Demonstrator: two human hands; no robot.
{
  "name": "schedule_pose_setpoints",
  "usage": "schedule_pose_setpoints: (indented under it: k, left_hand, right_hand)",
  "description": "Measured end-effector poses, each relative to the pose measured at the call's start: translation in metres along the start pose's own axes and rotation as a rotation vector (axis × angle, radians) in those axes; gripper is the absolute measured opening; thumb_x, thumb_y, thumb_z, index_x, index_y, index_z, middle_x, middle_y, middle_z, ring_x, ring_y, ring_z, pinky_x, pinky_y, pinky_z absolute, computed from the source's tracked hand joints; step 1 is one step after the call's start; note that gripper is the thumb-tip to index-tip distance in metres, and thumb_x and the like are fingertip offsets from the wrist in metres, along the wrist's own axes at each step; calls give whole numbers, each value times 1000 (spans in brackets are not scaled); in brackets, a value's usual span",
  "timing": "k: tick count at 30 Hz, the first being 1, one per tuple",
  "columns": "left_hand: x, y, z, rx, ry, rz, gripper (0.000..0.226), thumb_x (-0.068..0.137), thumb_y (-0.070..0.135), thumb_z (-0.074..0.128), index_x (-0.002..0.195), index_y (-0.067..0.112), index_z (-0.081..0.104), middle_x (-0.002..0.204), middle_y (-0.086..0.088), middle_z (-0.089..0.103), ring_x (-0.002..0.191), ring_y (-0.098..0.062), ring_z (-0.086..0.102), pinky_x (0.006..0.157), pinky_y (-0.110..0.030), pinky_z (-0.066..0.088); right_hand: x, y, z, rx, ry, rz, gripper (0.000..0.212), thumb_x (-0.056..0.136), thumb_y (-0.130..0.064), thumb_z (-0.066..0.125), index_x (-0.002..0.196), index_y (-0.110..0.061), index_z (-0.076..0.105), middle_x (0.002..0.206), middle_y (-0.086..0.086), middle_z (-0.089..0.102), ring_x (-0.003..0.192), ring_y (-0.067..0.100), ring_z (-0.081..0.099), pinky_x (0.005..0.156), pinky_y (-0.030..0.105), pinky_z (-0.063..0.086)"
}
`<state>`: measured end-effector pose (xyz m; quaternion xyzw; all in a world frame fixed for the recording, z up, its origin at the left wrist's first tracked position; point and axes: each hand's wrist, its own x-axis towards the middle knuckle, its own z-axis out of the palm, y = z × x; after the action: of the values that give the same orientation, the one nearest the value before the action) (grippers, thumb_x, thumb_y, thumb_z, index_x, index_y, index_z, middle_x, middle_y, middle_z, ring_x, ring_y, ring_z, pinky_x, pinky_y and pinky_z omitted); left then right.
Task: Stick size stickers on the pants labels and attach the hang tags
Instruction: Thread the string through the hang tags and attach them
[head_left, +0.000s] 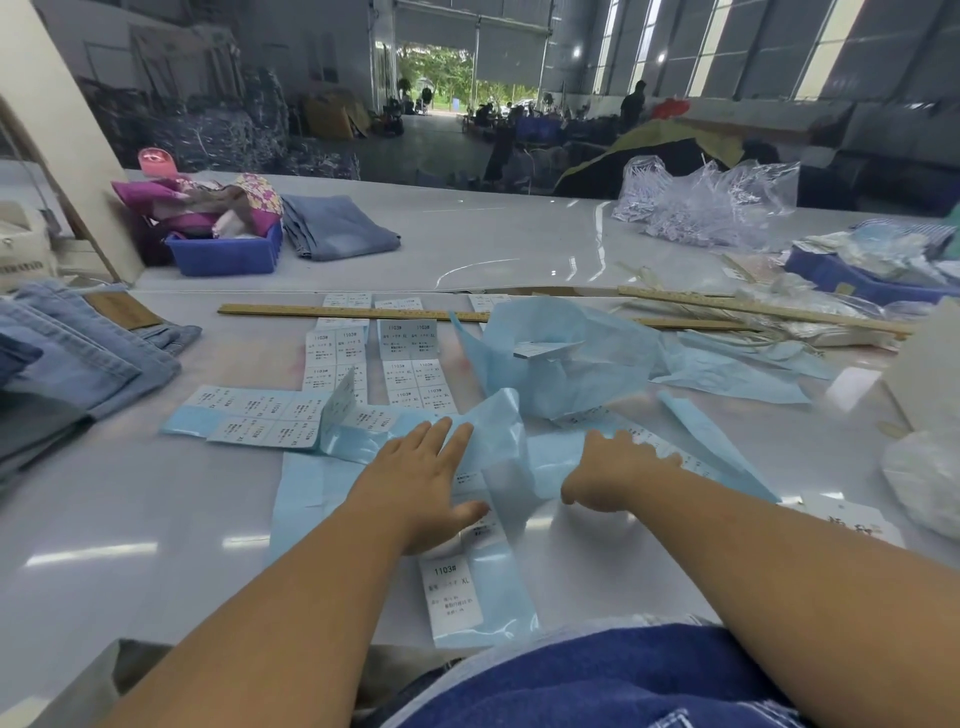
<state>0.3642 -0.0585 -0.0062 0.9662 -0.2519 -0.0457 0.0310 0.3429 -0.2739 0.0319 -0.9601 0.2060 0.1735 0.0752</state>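
Pressing sticker sheet under left hand, right hand beside

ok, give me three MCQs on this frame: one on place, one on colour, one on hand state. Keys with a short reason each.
1. Where is the jeans stack?
A. table's left edge
B. in the blue bin
C. under the ruler

2. What colour is the sticker backing paper?
A. yellow
B. light blue
C. red

3. How does the left hand lie?
A. fist, holding nothing
B. flat, fingers straight, on the backing paper
C. gripping the ruler

Key:
1 A: the folded denim lies at the left, apart from the blue bin and the ruler.
2 B: the crumpled sheets and strips under the stickers are pale blue.
3 B: its fingers stretch forward over the paper; the right hand reaches onto the sheets beside it.
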Motion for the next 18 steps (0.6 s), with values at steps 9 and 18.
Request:
schedule_pose_setpoints:
  k: [9, 18]
  left_hand:
    - [0, 1, -1, 8, -28, -14, 86, 93, 68, 32, 155, 27, -12, 164, 0, -12, 151, -20, -6, 121, -40, 1]
    - [0, 5, -4, -123, -110, 94, 77, 88, 75, 35, 153, 43, 10, 158, 8, 30, 142, -19, 29, 115, -45, 28]
  right_hand:
    - [1, 1, 1, -132, -117, -11, 92, 73, -62, 66, 148, -21, 31, 150, 10, 34, 137, 36, 36, 113, 57, 26]
    - [6, 0, 12, -219, 120, -77, 77, 91, -58, 42, 154, -22, 15, 163, 6, 2, 147, 37, 11, 112, 64, 5]
